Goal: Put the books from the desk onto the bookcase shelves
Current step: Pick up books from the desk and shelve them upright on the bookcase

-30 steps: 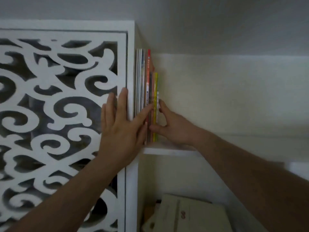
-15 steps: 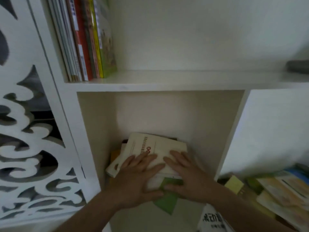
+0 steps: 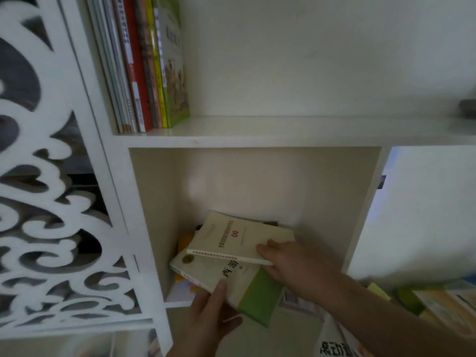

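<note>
A stack of books lies flat in the lower cubby of the white bookcase. My right hand grips the right end of the top cream book, lifted a little off the stack. My left hand holds the front edge of the cream and green book beneath it, thumb on the cover. That book juts out over the cubby's front edge. More books lie under these two, mostly hidden. On the upper shelf at the left, several upright books stand in a row.
A white carved fretwork panel fills the left side. To the right of the cubby, more books lie on the desk at the lower right. A printed white item sits at the bottom edge. A dark object rests on the upper shelf's far right.
A second ago both hands pressed the upright books on the upper shelf. They then dropped to the lower cubby's stack, and now each hand grips a separate book there.
</note>
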